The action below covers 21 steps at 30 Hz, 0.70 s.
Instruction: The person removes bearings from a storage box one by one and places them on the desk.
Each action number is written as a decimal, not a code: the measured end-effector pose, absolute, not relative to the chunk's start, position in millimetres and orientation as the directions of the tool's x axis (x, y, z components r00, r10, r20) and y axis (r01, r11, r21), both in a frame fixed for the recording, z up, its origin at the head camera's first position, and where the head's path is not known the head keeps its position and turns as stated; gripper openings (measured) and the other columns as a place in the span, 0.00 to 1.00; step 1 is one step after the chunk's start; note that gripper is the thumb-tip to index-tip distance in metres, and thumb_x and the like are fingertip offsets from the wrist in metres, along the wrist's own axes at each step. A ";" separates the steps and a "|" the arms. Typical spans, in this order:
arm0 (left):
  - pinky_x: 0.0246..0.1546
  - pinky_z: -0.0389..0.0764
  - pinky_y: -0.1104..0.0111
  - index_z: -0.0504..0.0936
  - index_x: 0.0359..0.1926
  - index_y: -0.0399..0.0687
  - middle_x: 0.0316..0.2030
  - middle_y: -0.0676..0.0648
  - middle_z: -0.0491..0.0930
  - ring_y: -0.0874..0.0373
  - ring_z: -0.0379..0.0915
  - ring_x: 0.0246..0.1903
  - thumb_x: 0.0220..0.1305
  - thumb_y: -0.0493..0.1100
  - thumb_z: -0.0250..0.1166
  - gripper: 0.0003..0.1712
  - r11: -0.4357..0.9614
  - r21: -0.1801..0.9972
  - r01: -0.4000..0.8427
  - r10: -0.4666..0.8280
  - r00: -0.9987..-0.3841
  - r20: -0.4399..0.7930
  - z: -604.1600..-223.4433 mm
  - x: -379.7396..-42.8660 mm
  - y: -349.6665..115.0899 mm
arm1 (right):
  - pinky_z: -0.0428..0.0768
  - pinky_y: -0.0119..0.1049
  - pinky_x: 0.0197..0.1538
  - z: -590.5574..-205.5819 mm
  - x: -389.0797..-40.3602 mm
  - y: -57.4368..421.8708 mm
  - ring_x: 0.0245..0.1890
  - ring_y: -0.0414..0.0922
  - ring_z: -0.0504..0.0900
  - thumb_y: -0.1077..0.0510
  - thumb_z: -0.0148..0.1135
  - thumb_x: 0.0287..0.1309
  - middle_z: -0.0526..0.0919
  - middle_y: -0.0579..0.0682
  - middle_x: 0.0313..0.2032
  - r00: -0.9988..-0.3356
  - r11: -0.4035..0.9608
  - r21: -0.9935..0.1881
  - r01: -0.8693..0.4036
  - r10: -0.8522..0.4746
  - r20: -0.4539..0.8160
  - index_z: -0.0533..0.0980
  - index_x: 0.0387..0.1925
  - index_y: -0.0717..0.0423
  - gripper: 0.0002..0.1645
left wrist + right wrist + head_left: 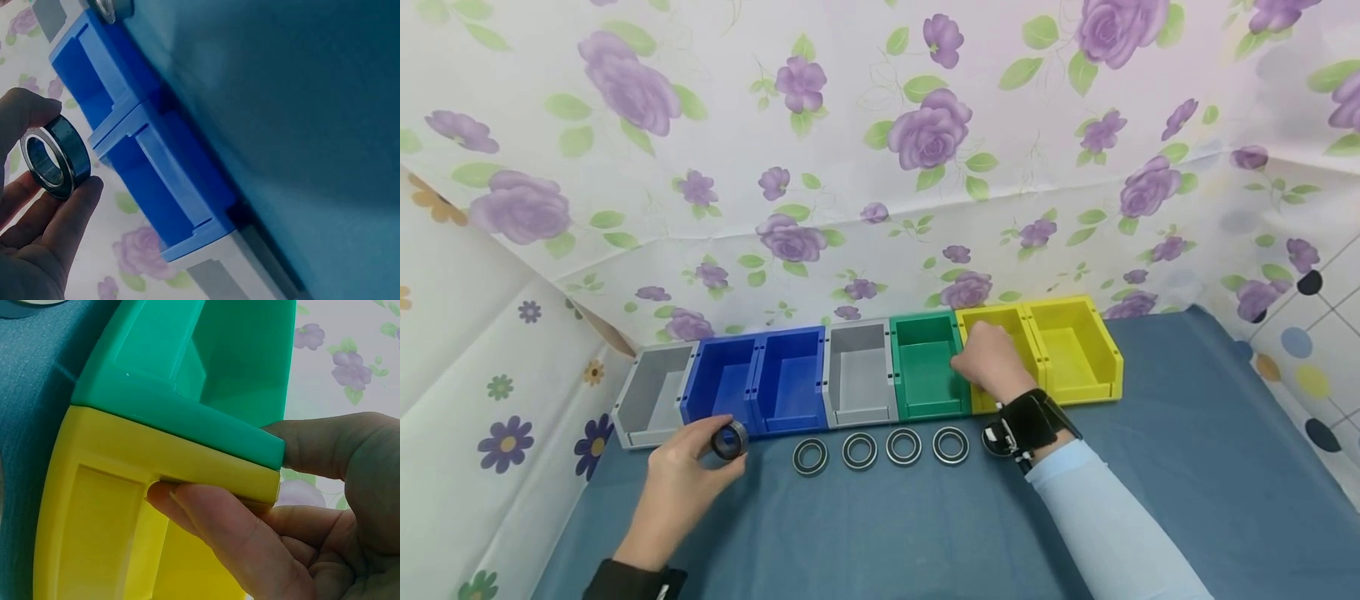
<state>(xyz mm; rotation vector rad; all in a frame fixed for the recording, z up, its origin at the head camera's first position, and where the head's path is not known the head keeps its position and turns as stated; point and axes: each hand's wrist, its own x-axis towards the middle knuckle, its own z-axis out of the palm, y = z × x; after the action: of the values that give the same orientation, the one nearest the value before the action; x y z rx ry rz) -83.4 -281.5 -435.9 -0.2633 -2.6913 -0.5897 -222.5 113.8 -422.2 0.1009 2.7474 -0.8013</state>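
Observation:
Between thumb and fingertips, my left hand (pixel 677 483) pinches a bearing (pixel 76 153), a dark ring with a shiny metal rim, held up in front of the left blue bin (pixel 715 379). My right hand (pixel 996 362) is over the seam between the green bin (pixel 928 410) and the nearer yellow bin (pixel 94 440). In the right wrist view, its thumb lies on the green side and its fingers reach inside the yellow bin, gripping the two adjoining walls together. The right wrist partly covers a bearing (pixel 992 440) on the table.
Several more bearings lie flat in a row before the bins, such as the leftmost bearing (pixel 810 472). A grey bin (pixel 643 433) ends the row at left, a second yellow bin (pixel 1078 392) at right. A flowered sheet (pixel 850 258) hangs behind the blue tablecloth (pixel 880 533).

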 end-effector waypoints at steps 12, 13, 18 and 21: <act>0.42 0.75 0.55 0.78 0.50 0.43 0.44 0.43 0.78 0.48 0.74 0.45 0.37 0.43 0.76 0.33 0.919 0.346 0.187 0.084 -0.953 0.291 -454.7 -80.6 -281.0 | 0.74 0.33 0.19 -422.9 -223.7 113.8 0.16 0.46 0.76 0.56 0.60 0.51 0.76 0.53 0.20 -0.958 0.843 -0.517 0.146 -0.010 -0.286 0.74 0.27 0.59 0.09; 0.43 0.75 0.54 0.78 0.50 0.43 0.44 0.42 0.78 0.47 0.74 0.45 0.37 0.43 0.76 0.33 0.921 0.343 0.184 0.086 -0.955 0.282 -456.0 -80.4 -281.1 | 0.74 0.33 0.19 -422.8 -223.7 113.8 0.16 0.46 0.76 0.56 0.60 0.51 0.76 0.53 0.20 -0.957 0.843 -0.517 0.148 -0.009 -0.289 0.74 0.27 0.59 0.10; 0.44 0.74 0.53 0.78 0.50 0.43 0.45 0.42 0.77 0.46 0.73 0.46 0.38 0.44 0.76 0.33 0.929 0.327 0.171 0.098 -0.968 0.230 -462.0 -80.7 -280.7 | 0.74 0.33 0.20 -421.8 -223.4 114.2 0.16 0.46 0.76 0.56 0.60 0.52 0.76 0.53 0.20 -0.955 0.840 -0.520 0.155 -0.007 -0.295 0.74 0.27 0.60 0.10; 0.44 0.74 0.53 0.78 0.50 0.43 0.45 0.41 0.77 0.46 0.73 0.45 0.38 0.45 0.76 0.33 0.937 0.311 0.159 0.100 -0.976 0.195 -464.9 -81.4 -279.9 | 0.74 0.33 0.20 -421.6 -223.1 114.6 0.16 0.46 0.76 0.56 0.60 0.52 0.75 0.53 0.20 -0.955 0.839 -0.522 0.155 -0.007 -0.295 0.74 0.28 0.60 0.09</act>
<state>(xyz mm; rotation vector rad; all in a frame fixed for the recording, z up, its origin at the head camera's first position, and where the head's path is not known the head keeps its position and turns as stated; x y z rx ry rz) -81.4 -279.9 -464.9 -0.1964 -2.9170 -0.4893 -223.1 114.6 -421.6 0.1131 2.7323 -0.8107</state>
